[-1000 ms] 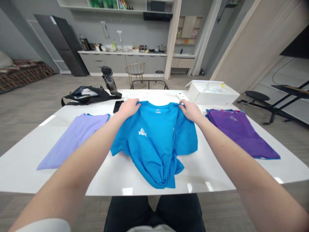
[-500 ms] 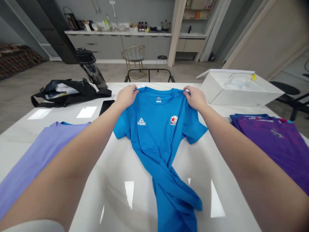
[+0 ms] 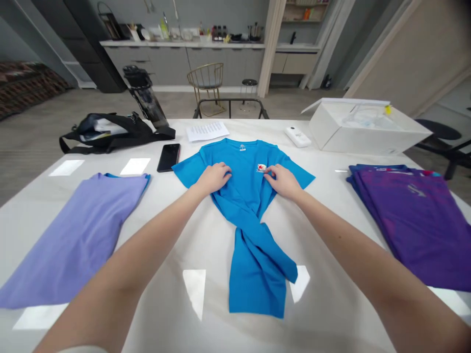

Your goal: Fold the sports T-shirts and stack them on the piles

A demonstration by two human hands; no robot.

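A blue short-sleeved T-shirt [image 3: 241,196] lies on the white table [image 3: 165,289], its collar at the far side and its lower body twisted over itself toward me. My left hand [image 3: 215,177] is at the left of the chest, fingers curled and closed on the fabric, covering the print there. Beside the round chest badge, my right hand [image 3: 282,180] is also closed, with fingertips pinched at the shirt. Both sleeves are spread outward.
Left: a folded lavender shirt [image 3: 81,235], a phone [image 3: 169,157], a black bag [image 3: 110,132] and a bottle [image 3: 145,98]. Behind the collar: a printed paper [image 3: 207,131] and a small white device [image 3: 297,137]. Right: an open white box [image 3: 371,135] and folded purple shirts [image 3: 415,215].
Both hands have let go of the shoulders and come back to the chest. The collar now lies flat on the table, uncovering the paper and white device behind it.
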